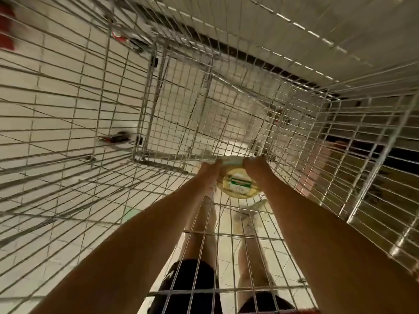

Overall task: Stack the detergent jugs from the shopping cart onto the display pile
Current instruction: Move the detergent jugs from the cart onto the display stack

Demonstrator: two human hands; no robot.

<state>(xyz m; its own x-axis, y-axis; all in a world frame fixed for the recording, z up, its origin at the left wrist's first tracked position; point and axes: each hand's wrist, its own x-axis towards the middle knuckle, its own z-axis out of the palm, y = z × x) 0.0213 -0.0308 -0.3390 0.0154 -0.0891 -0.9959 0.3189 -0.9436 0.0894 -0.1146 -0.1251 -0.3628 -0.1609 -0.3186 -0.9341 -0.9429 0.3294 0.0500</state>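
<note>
Detergent jug (238,183), yellow with green label, is down inside the wire shopping cart (147,91), and we see left hand (209,172) and right hand (256,166) gripping its sides, fingers curled round it.

I count one pale yellow plastic detergent jug (237,185) with a green label, and two bare hands are on it: one left hand (209,171) and one right hand (255,166). There is one silver wire shopping cart (145,123), and through its mesh on the left I can count two small dark wheels (118,137); whether there are more I cannot tell, because of blur. Under the mesh there are two bare legs (207,214), one pair of black shorts (190,282) and one pale shoe (248,219), which is blurred.
</note>
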